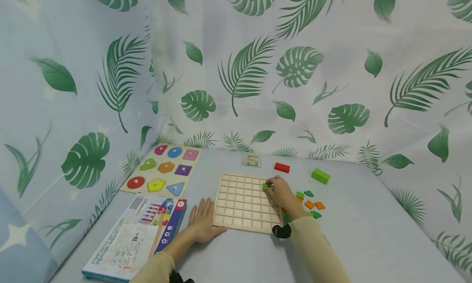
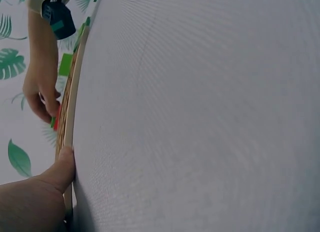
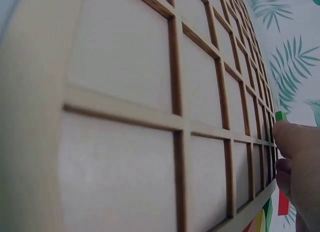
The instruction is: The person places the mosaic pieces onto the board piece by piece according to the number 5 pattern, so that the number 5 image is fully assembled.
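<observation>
A wooden grid board (image 1: pixel 239 201) with many square cells lies flat on the table in the head view. Over its far right cells, my right hand (image 1: pixel 282 193) pinches a small green block (image 1: pixel 265 186) between thumb and fingers. The right wrist view shows the same green block (image 3: pixel 281 115) at the fingertips, close above the far end of the grid. My left hand (image 1: pixel 203 225) rests beside the board's near left corner, fingers straight and spread. Its thumb (image 2: pixel 64 167) lies against the board's edge in the left wrist view.
Right of the board lie several loose green and orange pieces (image 1: pixel 309 204). Behind them are a red block (image 1: pixel 282 167), a larger green block (image 1: pixel 321 176) and a small pattern card (image 1: pixel 251 160). A knobbed shape puzzle (image 1: pixel 164 167) and a printed box (image 1: pixel 136 234) occupy the left side.
</observation>
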Demonstrator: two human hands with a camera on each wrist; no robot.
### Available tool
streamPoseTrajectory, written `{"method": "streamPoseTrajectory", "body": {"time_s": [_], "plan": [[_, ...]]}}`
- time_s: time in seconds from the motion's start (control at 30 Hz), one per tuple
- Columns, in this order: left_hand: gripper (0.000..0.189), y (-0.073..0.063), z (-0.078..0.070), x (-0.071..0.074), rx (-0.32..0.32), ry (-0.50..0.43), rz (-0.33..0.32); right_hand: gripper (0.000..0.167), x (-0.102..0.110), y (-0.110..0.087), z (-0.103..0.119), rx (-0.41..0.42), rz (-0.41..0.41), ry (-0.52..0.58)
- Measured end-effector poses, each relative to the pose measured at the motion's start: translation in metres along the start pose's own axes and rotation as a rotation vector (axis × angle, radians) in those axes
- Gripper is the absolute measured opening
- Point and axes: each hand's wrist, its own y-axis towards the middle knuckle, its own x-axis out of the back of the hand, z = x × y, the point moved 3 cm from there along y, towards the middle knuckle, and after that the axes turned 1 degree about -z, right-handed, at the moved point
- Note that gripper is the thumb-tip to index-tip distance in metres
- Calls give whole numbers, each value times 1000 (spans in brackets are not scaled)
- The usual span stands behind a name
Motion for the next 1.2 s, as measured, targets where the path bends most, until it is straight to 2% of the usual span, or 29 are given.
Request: {"method": "streamPoseTrajectory", "body": {"time_s": [0.2,0.43,0.67,0.93,1.2], "plan": [[93,0,2,-2,-3,-20,-13,21,-3,5,2,-11,46,-31],[95,1,6,-6,13,14,-7,20,-5,6,3,-10,62,-37],[92,-2,0,0,10,4,-18,19,-5,4,6,-27,63,-57],[92,-5,-3,0,12,17,-15,19,-6,3,5,-62,75,-74],[93,-1,3,-3,-6,0,-23,22,-6,5,6,-91,62,-43]]}}
